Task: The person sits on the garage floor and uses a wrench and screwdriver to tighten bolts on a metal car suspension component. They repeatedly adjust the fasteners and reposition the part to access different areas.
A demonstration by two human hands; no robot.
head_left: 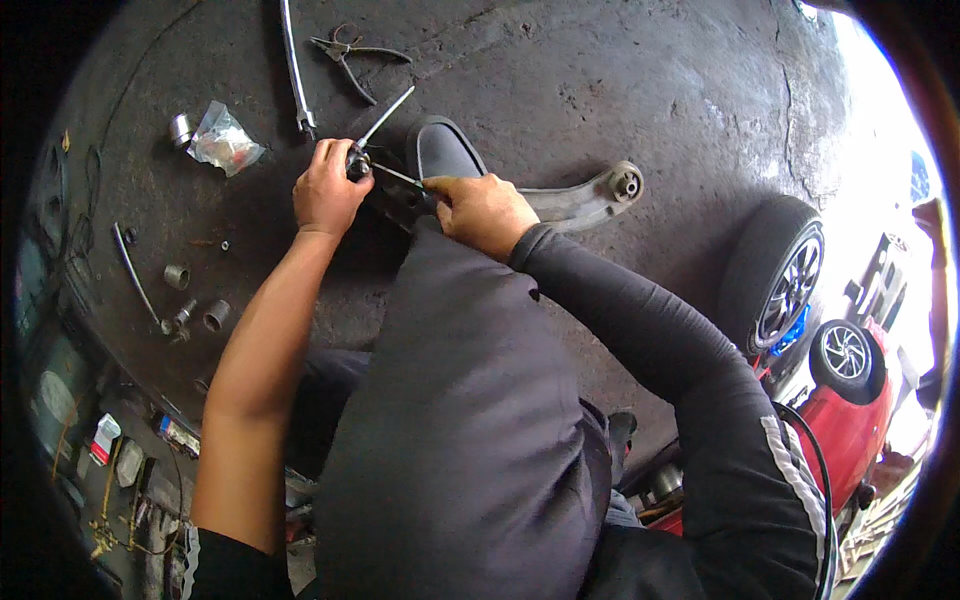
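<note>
Gripping dark part (357, 163), left of shoe (447, 152), in left hand (330, 195) and thin tool (398, 176) in right hand (487, 213) with closed fingers. Apparently working tool against part; next, probably hold part steady.

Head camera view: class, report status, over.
Left hand gripping dark round part. Right hand holding thin rod. Metal bar partly hidden; shoe close by.

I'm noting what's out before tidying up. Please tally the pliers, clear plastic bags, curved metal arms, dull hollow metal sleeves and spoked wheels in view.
Pliers: 1
Clear plastic bag: 1
Curved metal arm: 1
Dull hollow metal sleeves: 2
Spoked wheels: 2
Total: 7
</note>
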